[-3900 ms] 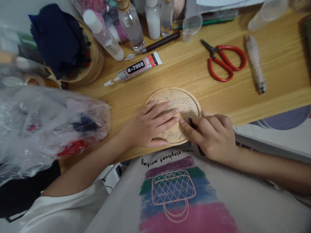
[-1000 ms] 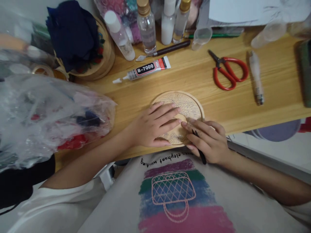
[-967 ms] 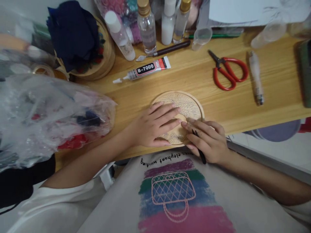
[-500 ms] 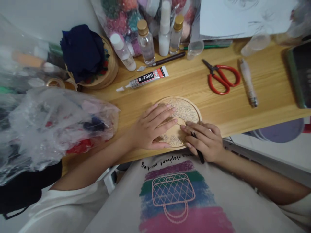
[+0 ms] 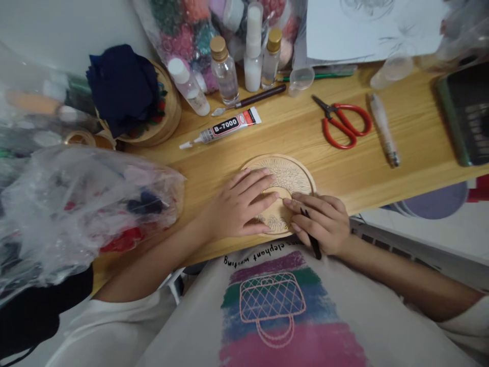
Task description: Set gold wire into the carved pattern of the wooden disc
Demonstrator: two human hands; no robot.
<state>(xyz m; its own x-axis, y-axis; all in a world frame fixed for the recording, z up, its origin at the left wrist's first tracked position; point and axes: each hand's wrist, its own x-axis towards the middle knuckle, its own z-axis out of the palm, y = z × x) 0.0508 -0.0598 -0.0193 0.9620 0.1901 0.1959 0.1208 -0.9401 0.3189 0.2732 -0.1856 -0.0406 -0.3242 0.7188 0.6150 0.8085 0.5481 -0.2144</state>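
A round wooden disc [image 5: 292, 171] with fine engraved lines and a smooth oval in its middle lies at the table's front edge. My left hand [image 5: 244, 204] rests on its left side, fingers spread and stretched out. On the right edge of the disc, my right hand [image 5: 323, 221] is closed with black tweezers [image 5: 314, 245] tucked in its fingers, pointing away from the disc's centre. Its thumb and index fingertip area touches the oval beside a thin dark line; whether something tiny is pinched there, I cannot make out.
Beyond the disc lie a B-7000 glue tube [image 5: 229, 126], a dark-handled craft knife [image 5: 260, 97], red-handled pliers [image 5: 340, 122] and a white pen [image 5: 384, 130]. Several small bottles [image 5: 225, 76] stand behind. Plastic bags [image 5: 87, 199] crowd the left; a phone [image 5: 466, 117] lies right.
The camera view has shifted slightly, so the background things sit a little to the left. Both hands keep nearly the same place on the disc, and the tweezers stay in my right hand.
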